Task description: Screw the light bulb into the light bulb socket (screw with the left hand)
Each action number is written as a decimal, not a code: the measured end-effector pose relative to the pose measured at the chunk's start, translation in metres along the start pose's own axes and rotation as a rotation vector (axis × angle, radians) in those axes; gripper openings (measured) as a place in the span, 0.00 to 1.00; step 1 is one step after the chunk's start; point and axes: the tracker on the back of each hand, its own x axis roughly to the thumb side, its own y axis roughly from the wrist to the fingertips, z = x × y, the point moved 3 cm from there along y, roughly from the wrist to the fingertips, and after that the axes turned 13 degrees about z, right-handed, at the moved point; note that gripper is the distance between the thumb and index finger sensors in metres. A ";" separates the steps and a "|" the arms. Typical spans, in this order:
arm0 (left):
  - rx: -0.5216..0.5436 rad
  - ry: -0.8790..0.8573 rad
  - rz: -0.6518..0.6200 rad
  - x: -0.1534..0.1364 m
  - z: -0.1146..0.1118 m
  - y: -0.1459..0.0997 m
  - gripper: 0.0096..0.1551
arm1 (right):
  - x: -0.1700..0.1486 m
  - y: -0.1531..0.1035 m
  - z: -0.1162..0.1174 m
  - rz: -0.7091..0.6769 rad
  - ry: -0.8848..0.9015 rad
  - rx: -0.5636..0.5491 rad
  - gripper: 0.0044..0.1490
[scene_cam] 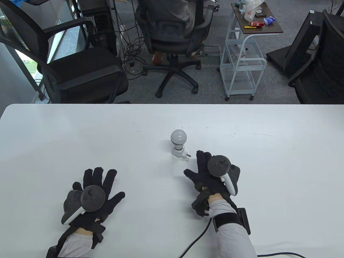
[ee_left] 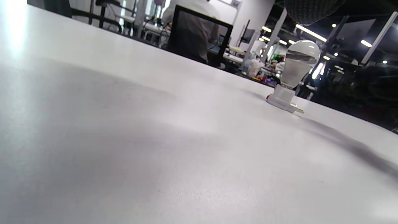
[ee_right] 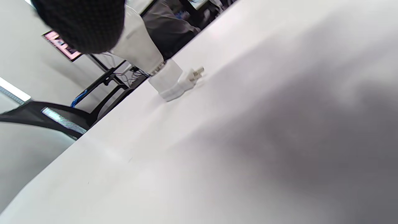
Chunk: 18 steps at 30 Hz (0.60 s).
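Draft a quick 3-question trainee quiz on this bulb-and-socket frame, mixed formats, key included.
1. True or false: the light bulb stands in the socket.
2. Which hand is nearer the socket? A) left hand B) right hand
3. Fill in: both hands lie flat on the ___, holding nothing.

Key: 1 true; 2 B; 3 table

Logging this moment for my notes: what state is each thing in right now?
bulb: seated in the socket, upright, unlit.
socket: standing on the table, prongs pointing sideways, plugged into nothing.
left hand: flat on the table, fingers spread, holding nothing.
right hand: resting on the table beside the socket, holding nothing.
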 end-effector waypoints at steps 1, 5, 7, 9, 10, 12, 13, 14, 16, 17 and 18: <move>0.017 0.010 -0.002 0.001 0.001 -0.002 0.53 | 0.001 -0.013 -0.006 -0.033 -0.047 -0.041 0.54; 0.055 0.047 -0.006 0.006 0.004 -0.008 0.56 | -0.002 -0.050 -0.014 -0.104 -0.138 -0.169 0.54; 0.057 0.071 -0.004 0.008 0.003 -0.009 0.57 | -0.008 -0.057 -0.009 -0.107 -0.168 -0.201 0.54; 0.049 0.097 -0.007 0.009 0.001 -0.009 0.58 | -0.014 -0.056 0.001 -0.103 -0.214 -0.188 0.54; 0.043 0.104 -0.008 0.010 0.000 -0.009 0.58 | -0.015 -0.056 0.002 -0.103 -0.228 -0.161 0.54; 0.036 0.108 0.003 0.010 -0.002 -0.008 0.57 | -0.017 -0.055 0.003 -0.090 -0.249 -0.137 0.54; 0.036 0.108 0.006 0.009 -0.002 -0.008 0.57 | -0.018 -0.055 0.004 -0.097 -0.244 -0.137 0.54; 0.029 0.107 0.004 0.008 -0.003 -0.009 0.56 | -0.019 -0.055 0.004 -0.098 -0.242 -0.120 0.54; 0.019 0.092 0.003 0.008 -0.004 -0.011 0.56 | -0.020 -0.055 0.006 -0.086 -0.242 -0.106 0.54; 0.015 0.086 -0.002 0.008 -0.004 -0.011 0.55 | -0.021 -0.055 0.006 -0.092 -0.239 -0.108 0.54; 0.015 0.082 -0.007 0.008 -0.004 -0.012 0.55 | -0.020 -0.056 0.006 -0.095 -0.238 -0.113 0.53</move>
